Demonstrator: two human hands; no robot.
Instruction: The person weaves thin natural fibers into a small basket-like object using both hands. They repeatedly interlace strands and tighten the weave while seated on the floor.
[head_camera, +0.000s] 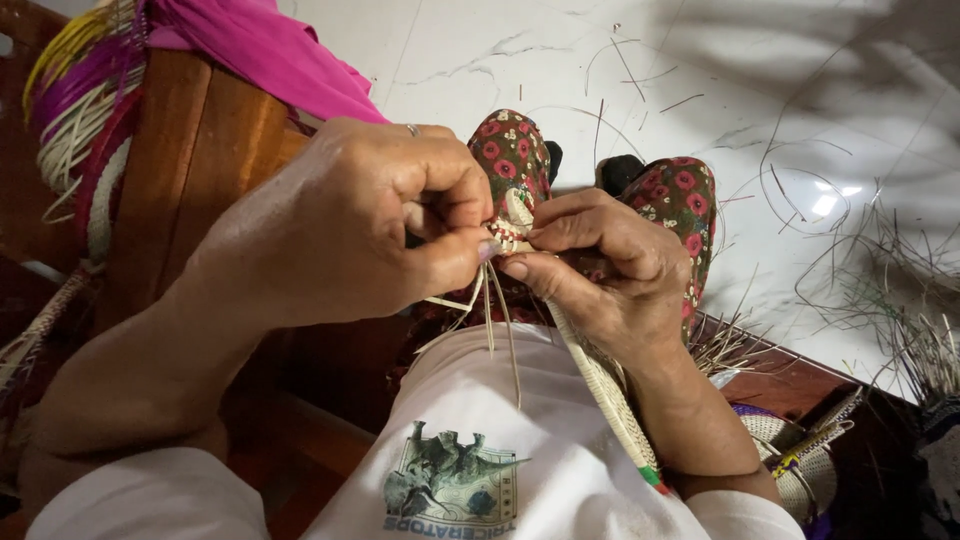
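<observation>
I see my left hand (340, 225) and right hand (600, 265) pinched shut on the woven strip (600, 385). Its working end is hidden between my fingers (455, 255); pale strands (495, 320) dangle just below.

Cream woven strip (600, 375), red-flowered dark trousers (510, 160), pink cloth (270, 50), white marbled floor (560, 60)

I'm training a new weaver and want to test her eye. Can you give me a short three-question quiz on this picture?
1. True or false: both hands pinch the pale woven strip.
2. Which hand wears a ring: A left, B right?
3. What lies scattered on the white floor?

Key: 1 true, the left hand and right hand meet at its end. 2 A, ring. 3 thin loose fibres.
</observation>
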